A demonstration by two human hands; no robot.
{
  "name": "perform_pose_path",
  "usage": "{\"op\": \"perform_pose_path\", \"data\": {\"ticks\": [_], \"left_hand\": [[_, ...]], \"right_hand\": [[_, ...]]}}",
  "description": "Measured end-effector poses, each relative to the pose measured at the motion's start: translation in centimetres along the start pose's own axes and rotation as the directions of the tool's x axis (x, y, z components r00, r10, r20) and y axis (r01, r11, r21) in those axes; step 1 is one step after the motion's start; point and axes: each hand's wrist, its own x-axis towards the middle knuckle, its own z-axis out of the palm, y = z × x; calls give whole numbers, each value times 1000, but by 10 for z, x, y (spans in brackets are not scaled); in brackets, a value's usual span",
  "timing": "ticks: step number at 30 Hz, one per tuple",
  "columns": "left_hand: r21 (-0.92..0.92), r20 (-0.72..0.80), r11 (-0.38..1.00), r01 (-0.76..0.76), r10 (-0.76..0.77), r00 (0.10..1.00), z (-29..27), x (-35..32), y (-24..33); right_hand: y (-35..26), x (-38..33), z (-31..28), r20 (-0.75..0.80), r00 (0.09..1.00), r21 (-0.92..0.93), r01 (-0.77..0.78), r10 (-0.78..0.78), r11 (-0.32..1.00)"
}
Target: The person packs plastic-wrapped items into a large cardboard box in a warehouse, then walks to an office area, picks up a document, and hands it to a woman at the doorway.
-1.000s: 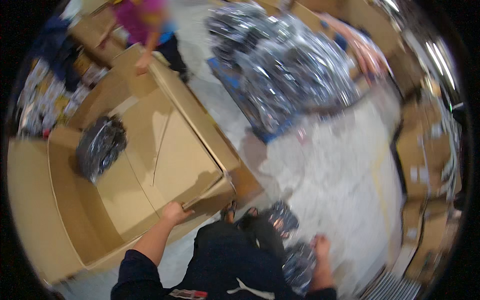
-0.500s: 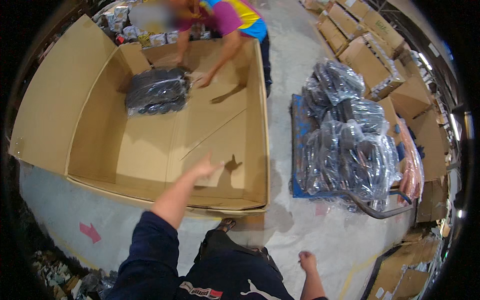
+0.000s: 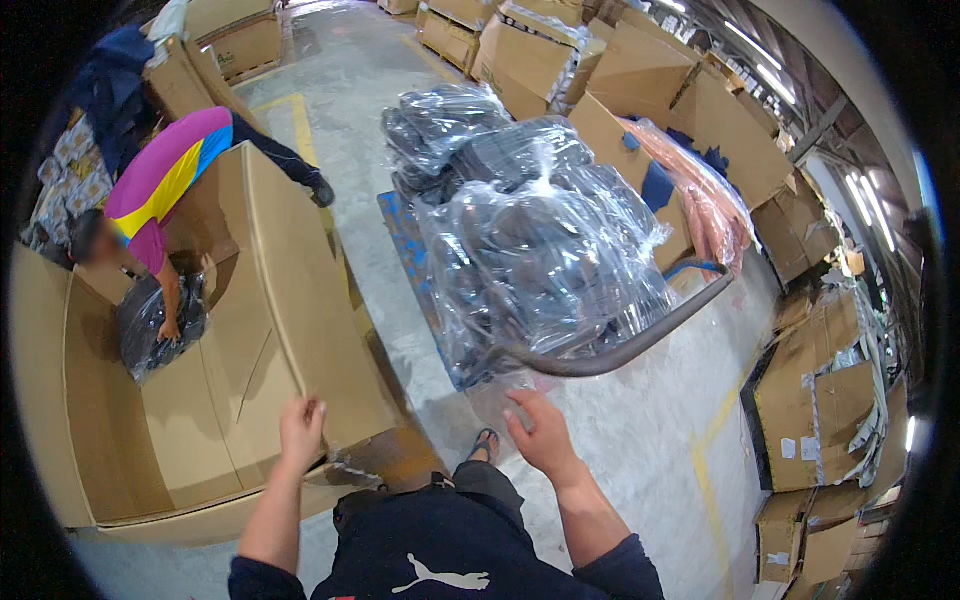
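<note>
My left hand [image 3: 301,432] hangs over the near right corner of a big open cardboard box [image 3: 320,300], its fingers curled in and nothing visible in them. I cannot tell whether it touches the rim. My right hand [image 3: 543,432] is empty, thumb and fingers apart, just short of a cart's dark curved handle [image 3: 620,362]. On the blue flatbed cart [image 3: 408,262] lies a pile of dark items in clear plastic wrap [image 3: 545,240]. Inside the box, a co-worker's hand [image 3: 168,328] rests on a similar plastic-wrapped dark bundle [image 3: 145,325].
The co-worker [image 3: 175,180] in a multicoloured shirt bends over the box's far side. Behind the cart stand large cartons [image 3: 640,65] and a pink plastic-wrapped bundle [image 3: 705,200]. More cartons [image 3: 820,410] line the right. Yellow lines mark the grey floor [image 3: 640,430].
My view has turned right toward the cart. My left hand has drawn back from over the box's inside to its corner; my right hand has come up near the cart handle.
</note>
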Motion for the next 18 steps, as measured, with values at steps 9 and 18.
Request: {"op": "perform_pose_path", "data": {"ticks": [9,18], "left_hand": [[102,727,994,-36,-49,685,129,-36,121],[319,488,791,522,-609,625,114,-56,60]], "right_hand": [[21,93,-85,562,817,-65,204,-133,977],[61,99,-64,734,680,-186,199,1,962]]}}
